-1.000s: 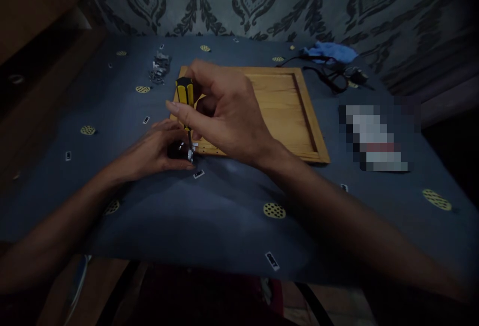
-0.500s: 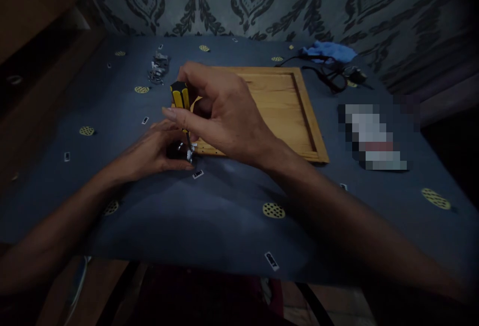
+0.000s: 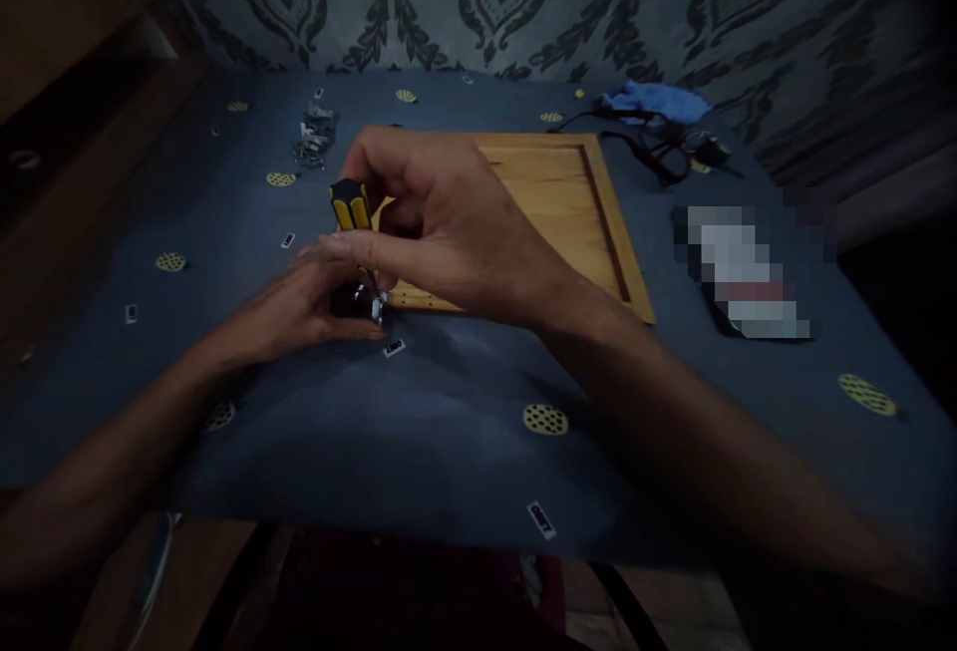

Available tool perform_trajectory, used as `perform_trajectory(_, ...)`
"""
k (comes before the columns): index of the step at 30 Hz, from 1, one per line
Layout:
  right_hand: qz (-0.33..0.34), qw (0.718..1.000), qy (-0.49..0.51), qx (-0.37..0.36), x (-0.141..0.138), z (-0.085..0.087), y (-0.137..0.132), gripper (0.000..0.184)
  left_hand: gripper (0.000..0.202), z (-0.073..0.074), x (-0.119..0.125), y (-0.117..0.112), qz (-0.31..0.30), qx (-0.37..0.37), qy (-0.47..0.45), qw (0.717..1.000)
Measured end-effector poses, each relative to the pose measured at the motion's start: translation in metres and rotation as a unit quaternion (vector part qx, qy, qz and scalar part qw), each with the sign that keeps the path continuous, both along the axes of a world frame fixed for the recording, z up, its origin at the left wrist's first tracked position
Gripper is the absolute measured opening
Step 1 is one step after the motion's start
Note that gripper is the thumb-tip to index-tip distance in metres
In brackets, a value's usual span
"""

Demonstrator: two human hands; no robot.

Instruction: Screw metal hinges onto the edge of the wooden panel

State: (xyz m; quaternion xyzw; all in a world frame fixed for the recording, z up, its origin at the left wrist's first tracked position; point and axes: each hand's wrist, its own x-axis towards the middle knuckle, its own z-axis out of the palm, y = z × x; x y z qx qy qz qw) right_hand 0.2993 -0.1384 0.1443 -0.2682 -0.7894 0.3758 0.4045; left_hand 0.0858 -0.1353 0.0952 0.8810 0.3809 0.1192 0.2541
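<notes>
My right hand (image 3: 449,227) is wrapped round a yellow-and-black screwdriver (image 3: 351,206), which stands nearly upright, tilted a little to the left. Its tip meets a small metal fitting (image 3: 376,304) at the near left corner of a wooden panel (image 3: 568,212). My left hand (image 3: 303,304) lies on the blue cloth beside that corner, fingers pinched against the metal fitting and steadying it. Part of the fitting is hidden under my fingers.
A dark blue cloth (image 3: 449,412) with yellow dotted circles covers the table. A small heap of metal parts (image 3: 312,138) lies at the back left. A blue rag (image 3: 658,101) and black cables (image 3: 658,158) sit at the back right, a blurred-out object (image 3: 744,272) at the right.
The screwdriver handle has leaned a little further left and my right hand has turned slightly round it. My left hand has stayed at the corner.
</notes>
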Motion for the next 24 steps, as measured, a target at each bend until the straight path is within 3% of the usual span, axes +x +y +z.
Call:
perform_trajectory(6, 0.075, 0.997, -0.023, 0.017, 0.009, 0.008, 0.002, 0.008, 0.053, -0.002, -0.003, 0.0, 0.01, 0.025, -0.012, 1.0)
perform_trajectory(15, 0.014, 0.999, -0.012, 0.038, 0.004, 0.002, 0.001, 0.025, 0.055, 0.001, 0.002, 0.001, -0.003, 0.005, -0.001, 1.0)
perform_trajectory(20, 0.058, 0.996, -0.039, 0.048, 0.011, 0.007, 0.001, 0.006, 0.049, -0.002, -0.002, 0.0, 0.006, 0.014, -0.019, 1.0)
perform_trajectory(24, 0.055, 0.997, -0.04, 0.042, 0.013, 0.007, 0.001, 0.008, 0.042, -0.004, -0.003, 0.001, 0.009, 0.003, -0.015, 1.0)
